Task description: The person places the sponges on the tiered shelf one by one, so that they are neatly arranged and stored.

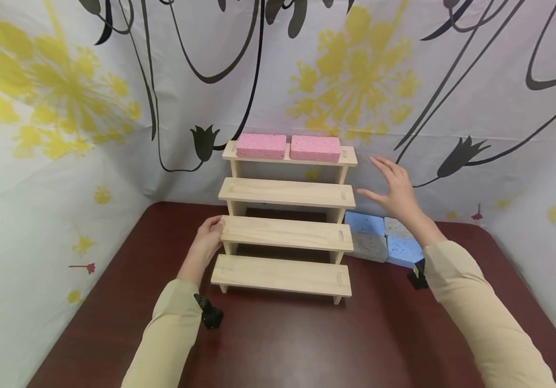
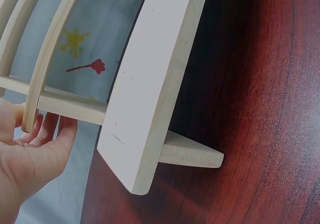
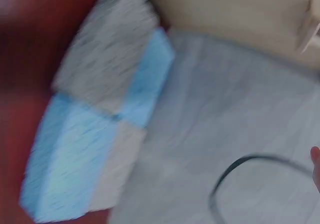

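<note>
A pale wooden stand [image 1: 287, 233] rises in steps on the table. Two pink sponges, one left [image 1: 261, 146] and one right [image 1: 315, 149], lie side by side on its top step. My left hand [image 1: 207, 237] grips the stand's left side at the end of the second step from the bottom. In the left wrist view, the fingers [image 2: 52, 134] curl under the side rail [image 2: 72, 106]. To the right of the upper steps my right hand [image 1: 396, 191] is raised in the air, thumb and fingers spread, holding nothing. Only a fingertip [image 3: 316, 159] shows in the right wrist view.
Blue sponges [image 1: 404, 250] and grey sponges [image 1: 369, 246] lie flat together on the dark red table [image 1: 278, 345], right of the stand. A white cloth with yellow flower prints [image 1: 171, 108] hangs close behind the stand and along both sides.
</note>
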